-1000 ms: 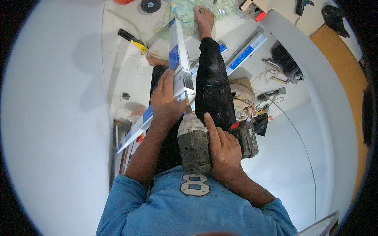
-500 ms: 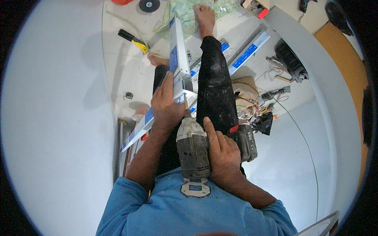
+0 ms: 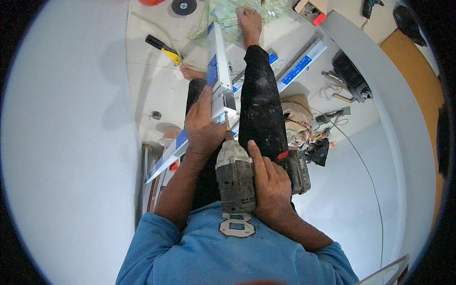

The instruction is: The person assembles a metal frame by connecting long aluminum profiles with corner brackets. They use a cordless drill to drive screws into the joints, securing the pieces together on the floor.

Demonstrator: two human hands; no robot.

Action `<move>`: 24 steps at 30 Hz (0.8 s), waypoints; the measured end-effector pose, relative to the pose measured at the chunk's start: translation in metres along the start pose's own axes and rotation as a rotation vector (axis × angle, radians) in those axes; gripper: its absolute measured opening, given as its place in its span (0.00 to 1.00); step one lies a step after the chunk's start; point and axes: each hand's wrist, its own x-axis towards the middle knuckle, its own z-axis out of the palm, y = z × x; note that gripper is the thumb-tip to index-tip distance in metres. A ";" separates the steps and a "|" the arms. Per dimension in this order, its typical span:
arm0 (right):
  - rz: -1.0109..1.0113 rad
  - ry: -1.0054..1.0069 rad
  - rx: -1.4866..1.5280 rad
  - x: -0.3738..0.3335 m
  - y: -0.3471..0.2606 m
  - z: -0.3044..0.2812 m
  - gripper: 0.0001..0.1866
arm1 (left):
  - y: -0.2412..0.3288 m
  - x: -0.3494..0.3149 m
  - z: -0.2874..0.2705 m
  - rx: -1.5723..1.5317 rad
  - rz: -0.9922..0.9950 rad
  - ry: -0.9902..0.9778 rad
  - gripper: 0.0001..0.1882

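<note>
My right hand [image 3: 271, 183] is wrapped round the handle of a worn grey-black cordless impact driver [image 3: 236, 183], its index finger stretched along the body. The driver points away from me, and its bit [image 3: 229, 129] meets the near end of a white metal profile [image 3: 219, 61] with blue film. My left hand [image 3: 202, 124] grips the corner where this profile meets a second white profile [image 3: 167, 164] running to the lower left. Its fingers lie along the side; the thumb is mostly hidden. A small bluish screw seems to sit at the bit's tip, too small to be sure.
More white-and-blue profiles [image 3: 302, 65] lie on the floor beyond my right leg. A yellow-black hand tool [image 3: 164, 49], a dark cutting disc [image 3: 184, 6] and a green plastic sheet [image 3: 202, 23] lie ahead. Bags and tools [image 3: 304, 123] crowd the right; a wall [image 3: 66, 142] stands left.
The whole picture has shifted slightly to the right. Both hands, the impact driver and the profile keep nearly the same pose, with the bit still at the profile's end.
</note>
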 end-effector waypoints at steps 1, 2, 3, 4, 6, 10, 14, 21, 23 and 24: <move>0.002 -0.005 0.004 -0.001 0.000 -0.001 0.43 | 0.000 0.000 0.000 -0.005 0.010 0.012 0.47; 0.004 -0.010 0.007 -0.001 0.000 -0.002 0.43 | 0.000 0.001 0.001 -0.010 0.019 0.025 0.47; -0.001 0.002 0.011 -0.001 0.000 -0.001 0.43 | -0.001 0.001 0.001 -0.015 0.028 0.036 0.47; -0.007 0.013 0.015 -0.001 0.001 0.000 0.43 | -0.002 0.001 0.001 -0.013 0.033 0.035 0.47; -0.012 0.027 0.028 -0.001 0.001 0.000 0.42 | -0.003 0.000 0.002 -0.010 0.042 0.031 0.46; 0.003 0.031 0.071 0.001 0.000 -0.003 0.42 | -0.001 0.002 0.001 -0.024 0.060 0.040 0.46; -0.008 0.047 0.100 0.002 0.001 -0.006 0.43 | 0.000 0.002 0.002 0.013 0.045 0.043 0.45; 0.032 0.013 0.131 0.003 -0.004 -0.009 0.45 | 0.005 0.005 -0.003 -0.013 0.052 0.057 0.44; 0.034 0.002 0.116 0.003 -0.004 -0.009 0.45 | 0.002 0.004 -0.002 -0.010 0.058 0.044 0.44; 0.035 0.001 0.110 0.004 -0.004 -0.008 0.45 | 0.000 0.004 -0.002 -0.008 0.061 0.038 0.44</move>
